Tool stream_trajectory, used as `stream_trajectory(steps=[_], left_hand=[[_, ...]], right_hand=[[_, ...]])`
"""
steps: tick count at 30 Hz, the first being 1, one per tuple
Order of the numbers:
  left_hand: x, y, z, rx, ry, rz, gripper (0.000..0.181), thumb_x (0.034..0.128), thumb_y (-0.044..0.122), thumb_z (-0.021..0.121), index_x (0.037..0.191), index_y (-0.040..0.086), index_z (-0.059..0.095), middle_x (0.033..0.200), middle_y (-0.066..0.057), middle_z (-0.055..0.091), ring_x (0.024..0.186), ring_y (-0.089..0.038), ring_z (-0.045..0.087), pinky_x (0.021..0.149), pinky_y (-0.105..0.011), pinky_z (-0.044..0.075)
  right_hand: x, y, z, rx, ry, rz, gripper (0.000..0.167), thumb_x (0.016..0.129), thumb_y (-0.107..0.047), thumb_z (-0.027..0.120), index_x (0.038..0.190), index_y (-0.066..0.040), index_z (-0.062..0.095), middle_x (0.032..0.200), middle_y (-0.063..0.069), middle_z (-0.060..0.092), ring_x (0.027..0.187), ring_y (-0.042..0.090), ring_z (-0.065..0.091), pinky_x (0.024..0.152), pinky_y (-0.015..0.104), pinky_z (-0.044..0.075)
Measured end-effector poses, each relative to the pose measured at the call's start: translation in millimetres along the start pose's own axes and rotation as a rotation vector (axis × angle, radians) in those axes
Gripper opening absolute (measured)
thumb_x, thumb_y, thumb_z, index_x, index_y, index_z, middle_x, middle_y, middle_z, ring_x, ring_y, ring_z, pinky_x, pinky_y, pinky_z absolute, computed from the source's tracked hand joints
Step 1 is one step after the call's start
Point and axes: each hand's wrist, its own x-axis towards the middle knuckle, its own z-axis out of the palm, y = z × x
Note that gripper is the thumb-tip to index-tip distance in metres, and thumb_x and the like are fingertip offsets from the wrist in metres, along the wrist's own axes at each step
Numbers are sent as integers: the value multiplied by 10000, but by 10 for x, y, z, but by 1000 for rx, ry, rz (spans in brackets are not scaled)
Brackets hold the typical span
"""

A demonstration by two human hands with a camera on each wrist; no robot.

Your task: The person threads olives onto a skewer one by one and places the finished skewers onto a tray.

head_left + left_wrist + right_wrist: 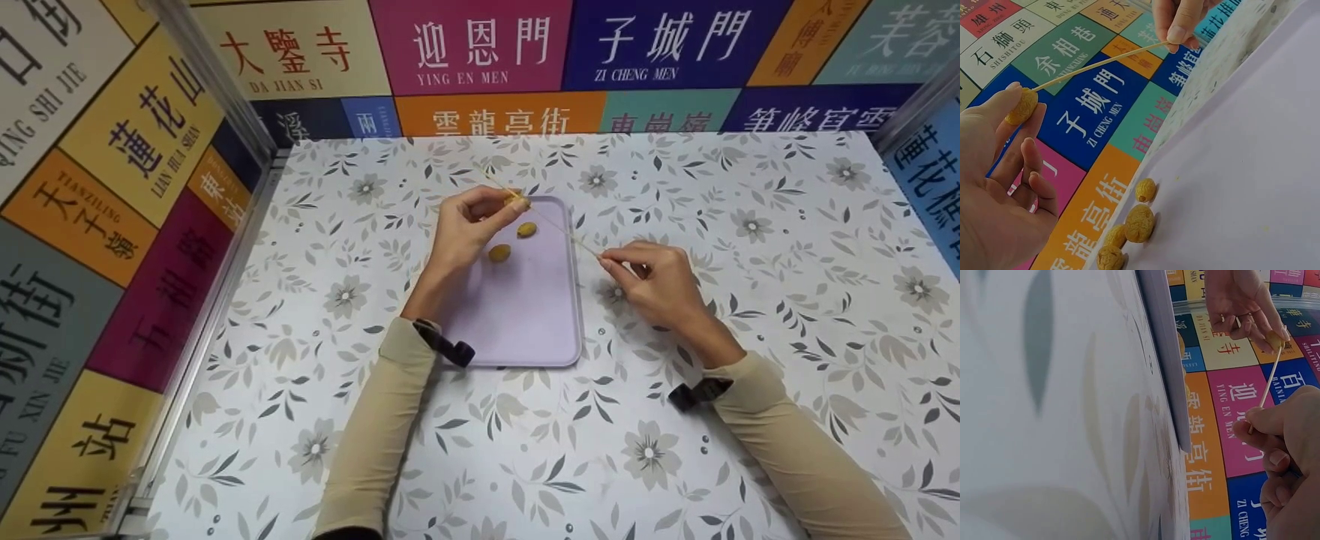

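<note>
My left hand (466, 229) pinches a wrinkled yellow, olive-like fruit (1021, 107) between thumb and fingers, above the far part of a lilac tray (525, 315). A thin wooden skewer (1100, 63) runs from this fruit to my right hand (660, 283), which pinches its other end right of the tray. In the head view, a thin length of stick also shows beyond the left fingers. Loose fruits (499, 253) of the same kind lie on the tray beneath the left hand; several show in the left wrist view, bunched near the tray's edge.
A white tabletop (645, 405) with a grey flower and leaf print lies under the tray. Coloured panels (480, 45) with large characters stand along its back and left side. A black camera band (446, 345) sits on each wrist, over beige sleeves.
</note>
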Motion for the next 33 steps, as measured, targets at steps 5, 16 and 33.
stream_trajectory(steps=[5,16,33], left_hand=[[-8,-9,17,0,-13,-4,175,948,191,867,1093,102,829,1047,-64,849,951,-234,811,919,-336,633],[-23,-19,50,44,-13,11,193,926,259,895,1060,130,844,1033,-31,854,988,-381,808,895,-345,640],[-62,-33,107,-5,-63,-37,204,943,259,876,1087,122,827,1031,-51,851,911,-247,826,617,-320,546]], right_hand=[[-1,4,-12,1,-11,-3,116,950,-48,831,1056,-72,872,846,38,803,646,77,525,599,154,383],[-10,-13,-3,4,-10,13,114,956,-71,833,1061,-87,875,850,34,804,680,78,541,627,169,391],[-15,-28,7,26,-17,-7,137,941,-47,842,1070,-84,873,766,5,743,646,98,488,611,190,358]])
